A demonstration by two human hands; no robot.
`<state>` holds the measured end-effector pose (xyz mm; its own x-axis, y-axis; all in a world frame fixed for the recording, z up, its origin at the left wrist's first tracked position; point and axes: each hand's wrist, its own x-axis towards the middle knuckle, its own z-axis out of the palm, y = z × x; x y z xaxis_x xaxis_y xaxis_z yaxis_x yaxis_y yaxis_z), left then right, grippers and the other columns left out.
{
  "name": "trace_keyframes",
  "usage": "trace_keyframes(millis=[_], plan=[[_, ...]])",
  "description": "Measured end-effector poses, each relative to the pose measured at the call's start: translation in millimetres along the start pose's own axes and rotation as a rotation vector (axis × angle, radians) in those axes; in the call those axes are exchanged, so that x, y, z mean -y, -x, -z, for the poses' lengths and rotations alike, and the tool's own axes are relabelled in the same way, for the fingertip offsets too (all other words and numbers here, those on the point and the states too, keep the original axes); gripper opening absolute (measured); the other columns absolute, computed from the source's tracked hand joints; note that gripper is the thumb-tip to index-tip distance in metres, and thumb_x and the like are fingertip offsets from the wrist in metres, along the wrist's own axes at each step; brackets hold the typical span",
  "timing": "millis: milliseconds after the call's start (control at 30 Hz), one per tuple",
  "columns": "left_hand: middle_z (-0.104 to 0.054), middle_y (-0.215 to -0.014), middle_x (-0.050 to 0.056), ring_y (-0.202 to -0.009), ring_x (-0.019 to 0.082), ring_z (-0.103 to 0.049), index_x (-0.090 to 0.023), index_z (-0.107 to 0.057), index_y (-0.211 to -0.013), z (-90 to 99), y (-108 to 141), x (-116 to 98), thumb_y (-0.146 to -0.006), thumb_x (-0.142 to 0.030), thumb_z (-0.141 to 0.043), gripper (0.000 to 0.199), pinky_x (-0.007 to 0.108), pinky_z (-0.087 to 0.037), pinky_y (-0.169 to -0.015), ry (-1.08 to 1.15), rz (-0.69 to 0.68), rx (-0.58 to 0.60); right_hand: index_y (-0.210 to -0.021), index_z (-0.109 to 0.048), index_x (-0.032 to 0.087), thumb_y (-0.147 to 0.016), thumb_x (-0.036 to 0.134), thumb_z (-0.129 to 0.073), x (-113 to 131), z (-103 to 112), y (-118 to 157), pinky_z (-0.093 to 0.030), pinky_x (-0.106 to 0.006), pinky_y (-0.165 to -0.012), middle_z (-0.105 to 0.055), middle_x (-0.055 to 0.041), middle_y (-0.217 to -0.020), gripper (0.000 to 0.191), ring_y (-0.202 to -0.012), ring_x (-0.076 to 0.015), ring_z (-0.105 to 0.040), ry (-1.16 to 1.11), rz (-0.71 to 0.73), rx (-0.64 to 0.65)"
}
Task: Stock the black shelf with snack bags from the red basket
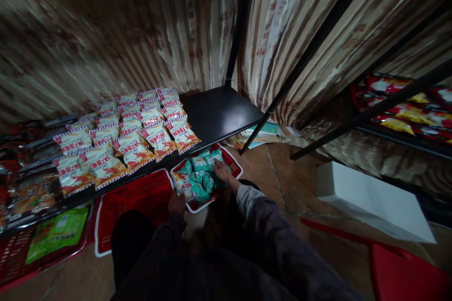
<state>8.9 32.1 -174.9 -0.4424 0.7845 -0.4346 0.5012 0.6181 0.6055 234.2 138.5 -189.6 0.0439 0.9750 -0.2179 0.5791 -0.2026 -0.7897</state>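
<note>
Between my knees and the shelf stands a red basket with a white rim [238, 160], holding several small teal packets [200, 179] and a white and orange snack bag [183, 185]. My right hand [221, 171] reaches in from the right, its fingers on the teal packets; whether it grips one is too dark to tell. At the basket's left edge is my left hand [176, 203], near the snack bag, its fingers hard to make out. Rows of white and orange snack bags [134, 148] lie on the black shelf.
Dark snack packs [35, 193] lie at the shelf's left. Another red basket [136, 197] and one with a green bag [58, 233] are below. On the right are a white box [374, 197], a red stool [406, 268], black poles [318, 47] and shelved red bags [402, 108].
</note>
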Motion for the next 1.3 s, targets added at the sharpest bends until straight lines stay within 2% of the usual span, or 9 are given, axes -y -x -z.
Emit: trace_keyframes(millis=[100, 200, 300, 500, 600, 700, 833, 1100, 1300], plan=[[-0.065, -0.113, 0.015, -0.104, 0.025, -0.061, -0.016, -0.057, -0.117, 8.9, -1.2, 1.2, -0.078, -0.020, -0.054, 0.039, 0.032, -0.043, -0.089, 0.115, -0.016, -0.018, -0.120, -0.057, 0.014, -0.082, 0.034, -0.051, 10.9, -8.7, 7.2, -0.029, -0.040, -0.108, -0.054, -0.0150, -0.130, 0.044, -0.130, -0.0286, -0.040, -0.014, -0.059, -0.011], [-0.067, -0.109, 0.013, -0.105, 0.023, -0.061, -0.018, -0.058, -0.114, 13.7, -1.1, 0.4, -0.077, -0.019, -0.056, 0.037, 0.030, -0.043, -0.091, 0.270, -0.065, -0.028, -0.117, -0.059, 0.012, -0.083, 0.033, -0.047, 22.2, 6.3, 7.7, -0.027, -0.045, -0.107, -0.054, -0.0195, -0.128, 0.041, -0.130, -0.0325, -0.039, -0.042, -0.094, -0.052], [-0.069, -0.105, 0.011, -0.101, 0.023, -0.063, -0.018, -0.059, -0.113, 13.7, 1.1, -2.3, -0.077, -0.020, -0.058, 0.036, 0.032, -0.045, -0.090, 0.444, -0.111, 0.000, -0.114, -0.061, 0.015, -0.084, 0.037, -0.046, 38.0, 18.9, 14.5, -0.026, -0.045, -0.108, -0.053, -0.0164, -0.130, 0.040, -0.132, -0.0317, -0.036, -0.097, -0.081, -0.070], [-0.069, -0.104, 0.010, -0.096, 0.022, -0.065, -0.016, -0.060, -0.111, 17.8, 10.9, -8.5, -0.070, -0.025, -0.069, 0.044, 0.035, -0.049, -0.089, 0.744, -0.186, 0.152, -0.106, -0.063, 0.023, -0.082, 0.059, -0.047, 84.7, -5.6, 62.6, -0.050, -0.035, -0.080, -0.070, -0.0059, -0.098, 0.046, -0.092, -0.0206, -0.065, -0.355, -0.062, 0.220], [-0.067, -0.111, 0.011, -0.099, 0.022, -0.064, -0.015, -0.057, -0.115, 29.0, 16.5, -9.8, -0.068, -0.023, -0.070, 0.050, 0.035, -0.049, -0.090, 0.847, -0.218, 0.233, -0.096, -0.064, 0.021, -0.074, 0.056, -0.062, 113.5, -18.8, 77.9, -0.049, -0.031, -0.076, -0.070, -0.0033, -0.092, 0.040, -0.085, -0.0175, -0.064, -0.804, -0.113, 0.406], [-0.067, -0.110, 0.011, -0.098, 0.022, -0.065, -0.014, -0.057, -0.114, 44.6, 21.3, -10.6, -0.065, -0.022, -0.072, 0.052, 0.036, -0.049, -0.090, 0.919, -0.228, 0.293, -0.078, -0.063, 0.018, -0.066, 0.045, -0.074, 135.6, -21.7, 81.1, -0.048, -0.028, -0.070, -0.069, -0.0010, -0.076, 0.031, -0.074, -0.0160, -0.062, -0.951, -0.203, 0.327], [-0.069, -0.102, 0.013, -0.094, 0.023, -0.066, -0.012, -0.059, -0.110, 63.6, 26.7, -10.9, -0.060, -0.023, -0.077, 0.054, 0.038, -0.050, -0.088, 0.976, -0.193, 0.314, -0.074, -0.062, 0.019, -0.064, 0.030, -0.076, 145.5, -19.8, 81.1, -0.047, -0.026, -0.065, -0.068, 0.0012, -0.070, 0.021, -0.070, -0.0146, -0.062, -0.979, -0.250, 0.257], [-0.069, -0.093, 0.010, -0.074, 0.016, -0.066, -0.013, -0.061, -0.094, 79.8, 36.8, -8.9, -0.065, -0.028, -0.075, 0.036, 0.030, -0.054, -0.069, 1.057, -0.090, 0.247, -0.075, -0.055, 0.021, -0.077, 0.021, -0.063, 129.6, -24.2, 85.2, -0.050, -0.021, -0.059, -0.064, 0.0028, -0.067, 0.008, -0.062, -0.0103, -0.059, -1.060, -0.452, 0.073], [-0.067, -0.073, 0.004, -0.062, 0.010, -0.062, -0.013, -0.059, -0.072, 75.3, 37.9, -10.3, -0.065, -0.030, -0.073, 0.024, 0.023, -0.051, -0.062, 1.044, -0.041, 0.150, -0.069, -0.051, 0.022, -0.076, 0.022, -0.066, 115.4, -38.0, 92.1, -0.053, -0.022, -0.058, -0.057, 0.0041, -0.059, 0.017, -0.056, -0.0102, -0.058, -1.127, -0.592, -0.004]])
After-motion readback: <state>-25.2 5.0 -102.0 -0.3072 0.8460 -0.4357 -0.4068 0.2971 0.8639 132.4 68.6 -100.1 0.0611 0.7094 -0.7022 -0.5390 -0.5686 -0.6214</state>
